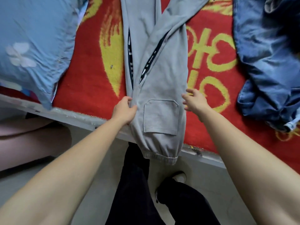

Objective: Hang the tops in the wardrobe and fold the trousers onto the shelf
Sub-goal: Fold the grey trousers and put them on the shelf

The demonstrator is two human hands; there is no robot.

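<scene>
from my head camera i look down at the grey trousers [155, 65], laid lengthwise on the red and yellow blanket [90, 75], legs together running away from me, black printed stripes showing along the seams. the waistband end with its elastic hangs over the bed edge [81, 118] toward me, and a patch pocket [159, 117] faces up just above it. my left hand [124, 111] is pinched on the left edge of the trousers, thumb and fingers closed on a fold of the grey cloth beside the pocket. my right hand [194, 101] hovers at the right edge of the trousers, fingers spread apart, gripping nothing; i cannot tell whether the fingertips touch the cloth. a light blue top [34, 38] lies on the blanket to the left, well apart from the trousers, and a denim garment [266, 70] is heaped to the right. below, my dark trouser legs [134, 184] and a shoe [179, 177] stand on the pale floor.
</scene>
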